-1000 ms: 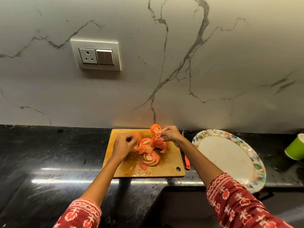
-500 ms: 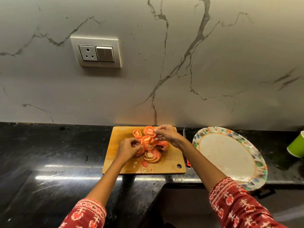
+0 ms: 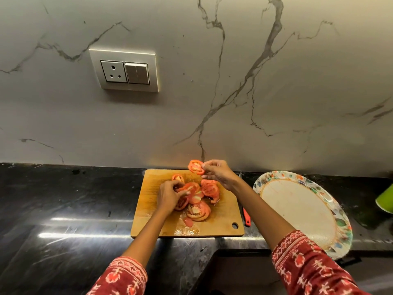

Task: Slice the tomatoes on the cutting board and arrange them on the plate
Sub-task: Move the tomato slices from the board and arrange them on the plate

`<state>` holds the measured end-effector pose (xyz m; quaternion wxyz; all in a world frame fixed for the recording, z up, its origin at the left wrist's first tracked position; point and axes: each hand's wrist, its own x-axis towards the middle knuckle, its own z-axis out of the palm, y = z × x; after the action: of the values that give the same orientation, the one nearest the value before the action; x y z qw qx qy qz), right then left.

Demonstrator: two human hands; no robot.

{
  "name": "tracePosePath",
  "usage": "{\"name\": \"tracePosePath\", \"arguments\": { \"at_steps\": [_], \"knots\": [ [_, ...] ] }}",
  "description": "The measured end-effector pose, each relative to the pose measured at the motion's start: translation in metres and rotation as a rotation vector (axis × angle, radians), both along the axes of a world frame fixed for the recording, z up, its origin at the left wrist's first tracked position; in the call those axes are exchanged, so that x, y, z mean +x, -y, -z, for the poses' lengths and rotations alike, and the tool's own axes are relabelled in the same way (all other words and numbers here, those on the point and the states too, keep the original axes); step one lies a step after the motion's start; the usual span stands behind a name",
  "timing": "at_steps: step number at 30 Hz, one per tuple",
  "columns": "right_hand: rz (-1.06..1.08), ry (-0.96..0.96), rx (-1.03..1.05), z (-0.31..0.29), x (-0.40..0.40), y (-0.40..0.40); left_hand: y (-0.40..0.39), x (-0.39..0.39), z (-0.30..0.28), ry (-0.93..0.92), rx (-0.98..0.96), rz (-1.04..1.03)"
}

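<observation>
A: Reading off the stock, largest first, all placed against the cutting board (image 3: 148,201). What are you seeing?

B: The marble wall (image 3: 234,81) is standing behind it, with the socket plate (image 3: 124,70) up and to the left. The black counter (image 3: 63,209) is lying under it. The plate (image 3: 302,211) is sitting just to its right, tilted toward us and still carrying no tomato.

A: And on the board itself?

B: The tomato slices (image 3: 197,199) are lying heaped at its centre, with juice pooling at the near edge. A knife with a red handle (image 3: 246,218) is lying in the gap between board and plate.

A: Hands?

B: The left hand (image 3: 169,195) is curling over the left side of the heap, fingers gripping slices. The right hand (image 3: 219,172) is pinching a single slice (image 3: 196,167) by its edge, above the board's far edge.

A: Any change since a moment ago?

B: Yes. Half a second back that slice was sitting low, against the pile; now it is hanging clear above the heap. The left hand is staying down among the pieces.

A: Meaning?

B: I am judging that slicing is finished and plating is only starting: one piece is lifted and the plate is waiting well to the right of it. The rest of the heap is sitting directly under both hands.
</observation>
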<state>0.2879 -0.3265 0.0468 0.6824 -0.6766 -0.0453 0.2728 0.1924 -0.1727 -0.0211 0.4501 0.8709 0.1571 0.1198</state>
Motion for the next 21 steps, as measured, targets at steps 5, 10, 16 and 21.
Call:
{"name": "tracePosePath", "arguments": {
  "at_steps": [5,10,16,21],
  "knots": [
    [-0.089,0.033,-0.153,0.007,0.001,0.009,-0.022,0.002,0.0,-0.045,-0.086,-0.057],
    [-0.317,0.099,-0.316,0.001,-0.005,0.021,-0.022,0.0,-0.012,0.026,-0.028,0.03],
    [-0.503,0.238,-0.407,-0.019,-0.017,0.002,-0.014,-0.007,-0.036,0.012,-0.032,0.271],
    [-0.309,0.302,-0.38,0.0,-0.028,-0.018,-0.03,-0.025,-0.032,-0.022,-0.037,0.171]
  ]
}}
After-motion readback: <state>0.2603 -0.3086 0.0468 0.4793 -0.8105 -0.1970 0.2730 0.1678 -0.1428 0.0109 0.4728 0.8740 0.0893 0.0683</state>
